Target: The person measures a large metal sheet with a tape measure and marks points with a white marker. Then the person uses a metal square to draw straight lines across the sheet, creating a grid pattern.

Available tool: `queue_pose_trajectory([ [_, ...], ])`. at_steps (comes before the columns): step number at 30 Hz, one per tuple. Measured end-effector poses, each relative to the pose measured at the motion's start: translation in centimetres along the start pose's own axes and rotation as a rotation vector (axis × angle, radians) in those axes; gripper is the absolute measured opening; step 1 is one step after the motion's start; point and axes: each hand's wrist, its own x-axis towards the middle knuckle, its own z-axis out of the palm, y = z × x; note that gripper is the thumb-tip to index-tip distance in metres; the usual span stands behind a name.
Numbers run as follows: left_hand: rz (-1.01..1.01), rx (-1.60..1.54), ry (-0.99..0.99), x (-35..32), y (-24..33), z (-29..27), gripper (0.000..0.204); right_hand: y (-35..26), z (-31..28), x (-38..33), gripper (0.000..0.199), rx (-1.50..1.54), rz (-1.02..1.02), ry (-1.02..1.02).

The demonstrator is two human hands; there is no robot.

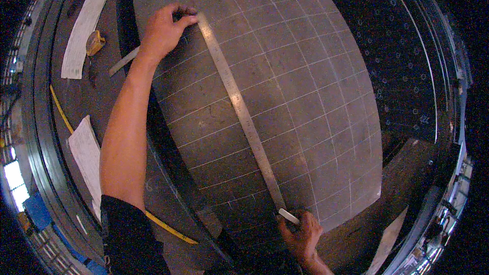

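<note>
A long steel ruler (235, 99) lies slantwise over a large curved dark metal plate (326, 97) drawn with a grid of white lines. At its far end, my left hand (164, 29) is closed, thumb and fingers pinching the ruler's tip. My right hand (304, 235) is at the near end, fingers wrapped round a flat white chalk stick (289, 216). The stick's tip is close to the ruler's edge; whether it touches the plate I cannot tell. Behind my left wrist a thin grey metal strip (122, 62) sticks out, partly hidden.
Left of the plate, beyond a dark raised edge, lie a yellow tape measure (95, 43), pale boards (86, 30) and a yellow strip (170, 228), which passes behind my left forearm. A dark surface with white circle marks (405, 79) borders the right. Another pale board (387, 244) lies at lower right.
</note>
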Motion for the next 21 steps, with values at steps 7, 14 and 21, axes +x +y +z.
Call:
queue_pose_trajectory([
  [7, -0.028, -0.024, -0.039, 0.0, 0.6, -0.5, 0.032, 1.3, 0.0, -0.4, 0.037, 0.03, -0.034, -0.018],
  [14, 0.005, -0.051, -0.04, -0.1, 0.5, -0.8, 0.03, 1.1, -0.3, -0.2, 0.036, 0.063, -0.044, -0.045],
  [21, -0.01, -0.021, -0.035, 0.1, 0.2, -0.7, 0.03, 1.2, 0.0, -0.2, 0.039, 0.053, -0.045, -0.014],
])
